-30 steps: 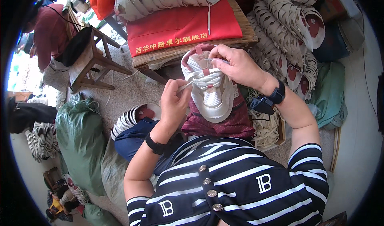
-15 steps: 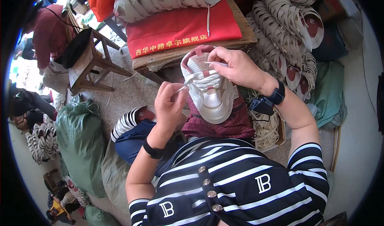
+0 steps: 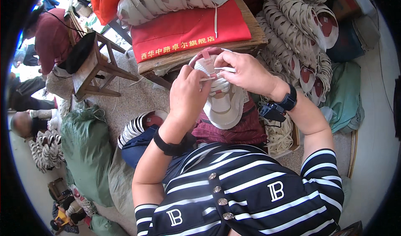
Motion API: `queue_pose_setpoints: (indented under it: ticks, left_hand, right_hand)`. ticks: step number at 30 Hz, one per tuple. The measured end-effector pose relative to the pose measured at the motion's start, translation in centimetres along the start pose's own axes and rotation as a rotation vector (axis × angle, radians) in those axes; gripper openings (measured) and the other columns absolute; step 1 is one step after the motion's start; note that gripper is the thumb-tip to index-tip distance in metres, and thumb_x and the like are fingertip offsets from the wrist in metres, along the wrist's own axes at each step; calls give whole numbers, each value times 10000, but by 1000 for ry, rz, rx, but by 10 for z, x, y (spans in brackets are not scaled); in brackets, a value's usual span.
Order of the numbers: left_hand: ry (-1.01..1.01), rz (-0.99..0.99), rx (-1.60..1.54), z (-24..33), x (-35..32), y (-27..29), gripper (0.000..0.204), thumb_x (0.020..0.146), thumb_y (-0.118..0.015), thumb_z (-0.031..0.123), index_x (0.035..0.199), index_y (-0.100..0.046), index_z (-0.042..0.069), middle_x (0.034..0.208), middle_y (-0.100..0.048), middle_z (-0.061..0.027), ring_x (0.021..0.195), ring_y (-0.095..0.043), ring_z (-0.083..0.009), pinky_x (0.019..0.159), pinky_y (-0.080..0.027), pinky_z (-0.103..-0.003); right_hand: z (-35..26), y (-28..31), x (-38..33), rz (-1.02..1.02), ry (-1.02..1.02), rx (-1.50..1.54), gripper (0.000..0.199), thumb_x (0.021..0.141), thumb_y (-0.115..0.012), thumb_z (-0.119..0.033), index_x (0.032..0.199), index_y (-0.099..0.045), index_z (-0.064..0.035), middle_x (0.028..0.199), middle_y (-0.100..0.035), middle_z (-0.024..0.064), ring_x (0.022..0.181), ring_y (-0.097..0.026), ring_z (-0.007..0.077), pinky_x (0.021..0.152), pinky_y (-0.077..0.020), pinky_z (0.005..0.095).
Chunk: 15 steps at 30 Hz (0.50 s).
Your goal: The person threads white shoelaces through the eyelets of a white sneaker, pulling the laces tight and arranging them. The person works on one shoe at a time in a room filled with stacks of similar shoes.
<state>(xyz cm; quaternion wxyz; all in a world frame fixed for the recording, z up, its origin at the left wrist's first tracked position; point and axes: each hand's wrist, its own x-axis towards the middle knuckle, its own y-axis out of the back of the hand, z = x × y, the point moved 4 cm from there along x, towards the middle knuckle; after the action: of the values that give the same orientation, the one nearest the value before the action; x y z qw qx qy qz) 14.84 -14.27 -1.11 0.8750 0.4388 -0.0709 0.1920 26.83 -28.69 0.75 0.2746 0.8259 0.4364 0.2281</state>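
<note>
A white and cream sneaker (image 3: 224, 112) with a pinkish-red collar rests on the maroon striped cloth over my lap, its toe toward me. My left hand (image 3: 189, 90) is over the shoe's left side, thumb and fingers pinching a white shoelace (image 3: 205, 79). On the other side my right hand (image 3: 246, 74) pinches another stretch of white lace (image 3: 225, 69) near the tongue. Lacing crosses the shoe's upper between the hands, partly hidden by my left hand.
A wooden table (image 3: 260, 36) ahead carries a red cloth bag (image 3: 192, 29) and a row of nested shoe uppers (image 3: 167, 4). More uppers (image 3: 288, 23) are stacked at right. A box of loose laces (image 3: 280, 139) sits by my right side; a green sack (image 3: 87, 152) stands left.
My left hand has moved right and up, from beside the shoe to over its lacing, close to my right hand. The right hand stays by the tongue with the lace.
</note>
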Motion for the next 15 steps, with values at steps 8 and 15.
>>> queue_pose_setpoints:
  ticks: [8, 15]
  left_hand:
    - [4, 176, -171, -17, -5, 2, 216, 745, -759, 60, 906, -619, 28, 913, -562, -123, 816, -614, -322, 696, -510, -407]
    - [-137, 298, -13, -11, -5, -1, 191, 744, -748, 8, 870, -616, 62, 918, -567, -87, 862, -577, -286, 778, -462, -397]
  right_hand:
    - [0, -2, 0, -16, 22, -63, 227, 880, -654, -136, 1077, -612, -31, 1046, -698, 199, 1004, -679, 403, 853, -538, 478]
    - [2, -5, 3, -11, -18, -43, 229, 874, -643, -128, 1074, -615, -21, 1050, -709, 207, 1010, -682, 407, 857, -537, 482]
